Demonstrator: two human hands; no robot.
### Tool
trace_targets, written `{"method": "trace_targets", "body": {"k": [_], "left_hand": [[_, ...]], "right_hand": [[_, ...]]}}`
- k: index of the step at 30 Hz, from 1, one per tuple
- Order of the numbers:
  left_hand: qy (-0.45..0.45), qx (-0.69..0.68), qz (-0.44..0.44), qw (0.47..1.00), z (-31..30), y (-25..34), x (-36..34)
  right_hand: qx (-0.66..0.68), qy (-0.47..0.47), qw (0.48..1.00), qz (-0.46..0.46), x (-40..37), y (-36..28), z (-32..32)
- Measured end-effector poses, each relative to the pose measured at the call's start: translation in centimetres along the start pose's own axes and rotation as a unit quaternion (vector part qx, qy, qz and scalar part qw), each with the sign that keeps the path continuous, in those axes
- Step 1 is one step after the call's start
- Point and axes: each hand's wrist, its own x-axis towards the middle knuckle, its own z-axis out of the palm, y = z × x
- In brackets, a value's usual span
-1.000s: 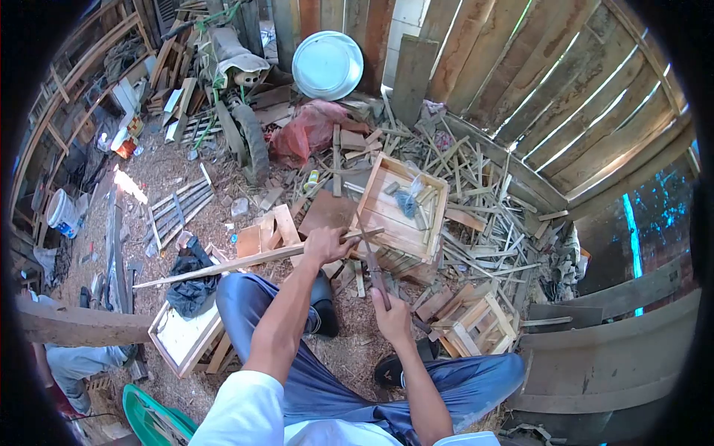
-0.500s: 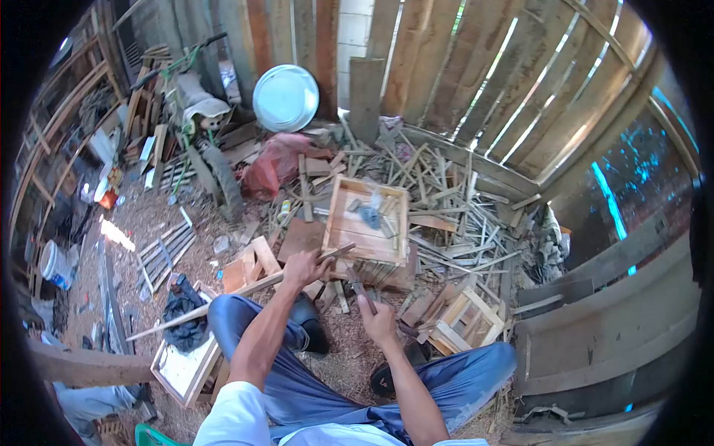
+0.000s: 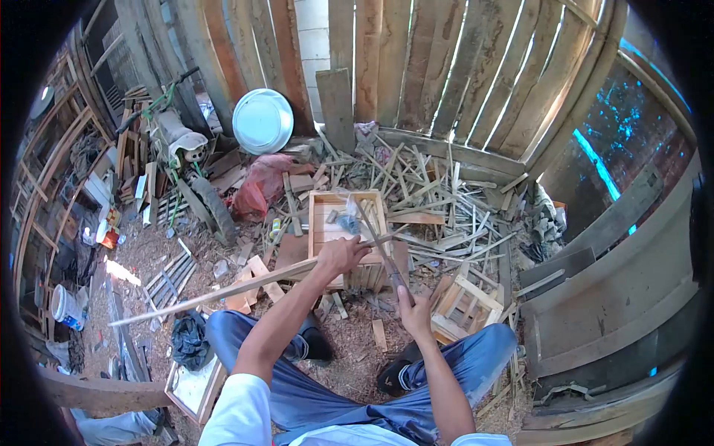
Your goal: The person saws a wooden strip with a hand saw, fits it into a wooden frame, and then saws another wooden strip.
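My left hand grips a long thin wooden slat that runs down to the left over my knee, its short end pointing right. My right hand holds the handle of a long knife, whose blade rises up and left and meets the slat close to my left hand. Just behind both hands sits an open wooden crate holding small scraps and a bluish bag.
A pile of loose wood strips lies against the plank fence. A small slatted crate stands by my right knee, a flat framed box by my left. A white basin, red sack and wheeled machine are at back left.
The camera tilted up, so the scene slid down and left. The knife rose from low by the crate to standing upright against the slat. The slat stays in my left hand.
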Motion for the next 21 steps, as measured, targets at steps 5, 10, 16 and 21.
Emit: {"method": "trace_targets", "body": {"k": [5, 10, 16, 21], "left_hand": [[-0.002, -0.008, 0.088, 0.996, 3.7, -0.6, 4.2], [-0.019, 0.015, 0.114, 0.993, 4.9, -1.2, 5.7], [0.003, 0.028, 0.151, 0.988, 8.0, -3.7, 7.5], [-0.117, -0.039, 0.023, 0.992, 5.8, -1.8, 6.7]], "right_hand": [[-0.004, 0.045, 0.999, 0.012, 0.9, 0.6, -1.3], [-0.011, 0.051, 0.998, 0.03, 1.6, 1.1, 0.1], [-0.049, 0.052, 0.997, 0.013, 1.8, -0.1, 1.3], [-0.025, 0.06, 0.997, 0.052, 1.4, 1.9, 3.1]]}}
